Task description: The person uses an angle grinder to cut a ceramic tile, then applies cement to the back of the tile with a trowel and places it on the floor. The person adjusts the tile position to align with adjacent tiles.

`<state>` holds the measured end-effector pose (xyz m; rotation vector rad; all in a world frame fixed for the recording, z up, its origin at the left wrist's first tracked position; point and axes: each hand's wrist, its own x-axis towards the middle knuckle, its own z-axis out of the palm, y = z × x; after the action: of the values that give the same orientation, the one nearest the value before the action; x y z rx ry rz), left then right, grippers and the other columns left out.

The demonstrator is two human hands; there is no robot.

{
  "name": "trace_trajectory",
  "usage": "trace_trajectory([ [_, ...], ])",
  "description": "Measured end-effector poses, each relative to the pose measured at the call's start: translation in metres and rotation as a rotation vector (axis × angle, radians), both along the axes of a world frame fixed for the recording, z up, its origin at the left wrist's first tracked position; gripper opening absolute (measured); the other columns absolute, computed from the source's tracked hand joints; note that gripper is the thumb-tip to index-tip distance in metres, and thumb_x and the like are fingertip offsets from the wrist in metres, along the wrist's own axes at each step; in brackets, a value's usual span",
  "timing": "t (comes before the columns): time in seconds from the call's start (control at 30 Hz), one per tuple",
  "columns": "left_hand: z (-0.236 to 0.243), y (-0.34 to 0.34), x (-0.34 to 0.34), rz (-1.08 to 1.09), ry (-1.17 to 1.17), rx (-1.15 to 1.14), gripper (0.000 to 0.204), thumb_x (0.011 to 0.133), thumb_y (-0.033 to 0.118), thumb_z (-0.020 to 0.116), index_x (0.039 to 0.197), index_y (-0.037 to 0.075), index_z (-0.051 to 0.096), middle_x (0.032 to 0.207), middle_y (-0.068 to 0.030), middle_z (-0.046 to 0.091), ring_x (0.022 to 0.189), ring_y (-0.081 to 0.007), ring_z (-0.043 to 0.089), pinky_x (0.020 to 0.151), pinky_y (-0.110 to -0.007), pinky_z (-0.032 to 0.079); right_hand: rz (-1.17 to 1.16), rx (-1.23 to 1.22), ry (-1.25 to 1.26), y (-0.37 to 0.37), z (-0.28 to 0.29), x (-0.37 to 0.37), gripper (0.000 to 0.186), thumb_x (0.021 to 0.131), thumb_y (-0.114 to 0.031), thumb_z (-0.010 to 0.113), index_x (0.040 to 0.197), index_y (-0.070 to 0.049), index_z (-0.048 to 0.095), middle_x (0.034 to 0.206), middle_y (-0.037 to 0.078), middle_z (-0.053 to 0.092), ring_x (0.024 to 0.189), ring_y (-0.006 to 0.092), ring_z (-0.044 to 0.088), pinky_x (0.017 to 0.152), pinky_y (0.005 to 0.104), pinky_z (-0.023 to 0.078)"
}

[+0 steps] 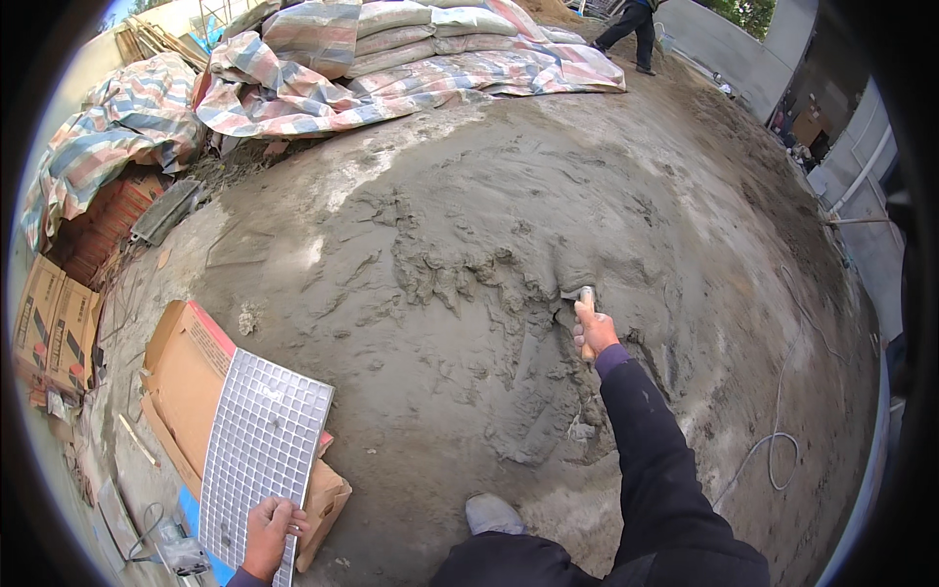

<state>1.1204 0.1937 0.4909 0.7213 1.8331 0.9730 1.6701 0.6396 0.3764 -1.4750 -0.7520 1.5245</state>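
Observation:
My right hand [595,333] is closed round the handle of a trowel [585,293], whose blade is mostly sunk in or hidden by wet grey mortar [469,235]. The mortar spreads wide over the ground, ridged and lumpy near the trowel and smoother on its left. At the lower left, my left hand [270,536] grips the near right edge of a grey tile [264,430], with a grid of pale lines on its upward face. The tile slants over an opened cardboard box [181,382].
Striped tarpaulins [284,98] partly cover stacked sacks [396,44] at the back. Cartons [59,323] stand at the far left. A thin cable [773,440] loops over the ground on the right. A person in dark trousers [631,27] is at the far back. My shoe [492,514] is beside the mortar.

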Motion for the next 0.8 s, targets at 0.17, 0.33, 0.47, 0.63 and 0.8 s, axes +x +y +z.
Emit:
trace_trajectory([
  [0.17,0.010,0.001,0.002,0.035,-0.043,-0.073,0.033,0.108,0.023,0.056,0.101,-0.007,0.067,0.092,-0.0158,0.074,0.075,-0.0195,0.075,0.067,-0.029,0.060,0.119,0.308,-0.132,-0.003,0.031,0.004,0.042,0.099,-0.046,0.076,0.092,-0.011,0.054,0.067,0.000,0.053,0.048,0.0116,0.050,0.045,0.0298,0.041],
  [0.33,0.011,-0.001,0.011,-0.163,-0.081,-0.068,0.037,0.109,0.031,0.057,0.114,-0.004,0.067,0.101,-0.0099,0.074,0.087,-0.0161,0.074,0.076,-0.030,0.058,0.360,0.468,-0.267,-0.021,0.098,-0.035,0.041,0.110,-0.046,0.059,0.092,-0.010,0.051,0.064,-0.002,0.049,0.045,0.0073,0.044,0.041,0.0251,0.036],
  [0.47,0.018,-0.011,0.022,-0.405,-0.098,-0.232,0.041,0.110,0.038,0.055,0.115,0.000,0.069,0.107,-0.0079,0.073,0.093,-0.0149,0.072,0.084,-0.031,0.057,0.670,0.536,-0.212,-0.077,0.135,-0.106,0.040,0.112,-0.043,0.055,0.102,-0.005,0.056,0.062,-0.002,0.048,0.046,0.0072,0.044,0.040,0.0264,0.036],
  [0.63,0.030,-0.038,0.029,-0.540,-0.141,-0.184,0.041,0.110,0.038,0.053,0.116,0.001,0.069,0.105,-0.0069,0.072,0.095,-0.0162,0.072,0.086,-0.033,0.057,1.094,1.201,-0.830,-0.146,0.143,-0.230,0.033,0.100,-0.031,0.073,0.099,-0.004,0.055,0.061,0.009,0.055,0.052,0.0243,0.060,0.051,0.0404,0.047],
  [0.8,0.037,-0.068,0.031,-0.538,-0.203,-0.129,0.041,0.110,0.038,0.054,0.114,0.000,0.069,0.102,-0.0071,0.071,0.092,-0.0178,0.072,0.085,-0.034,0.057,1.458,1.587,-1.059,-0.204,0.103,-0.402,0.025,0.093,-0.025,0.073,0.094,-0.007,0.055,0.079,0.013,0.066,0.064,0.0342,0.069,0.056,0.0455,0.051],
])
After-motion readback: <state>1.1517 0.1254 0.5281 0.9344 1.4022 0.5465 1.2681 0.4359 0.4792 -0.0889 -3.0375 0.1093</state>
